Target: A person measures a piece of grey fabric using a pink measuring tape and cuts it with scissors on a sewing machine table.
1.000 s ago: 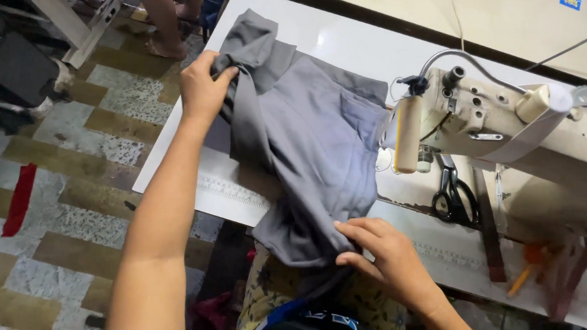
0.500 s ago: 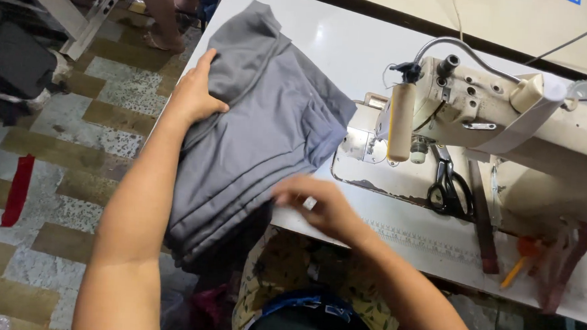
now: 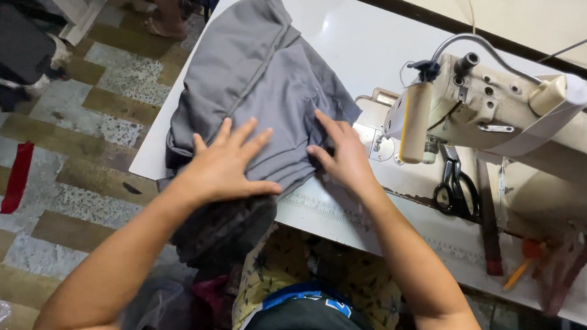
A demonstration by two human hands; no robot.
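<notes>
A folded grey garment lies on the left end of the white sewing table, its lower part hanging over the near edge. My left hand presses flat on the garment's near side, fingers spread. My right hand lies flat on the garment's right edge, fingers pointing up and left, close to the sewing machine's needle area. Neither hand grips anything.
A cream sewing machine stands at the right of the table. Black scissors lie beside it, and an orange pencil further right. Tiled floor with a red strip is on the left. Another person's bare legs stand at the top.
Both hands have shifted onto the garment's near part and now lie flat; the left came down from the far edge. The garment sits bunched closer to the machine.
</notes>
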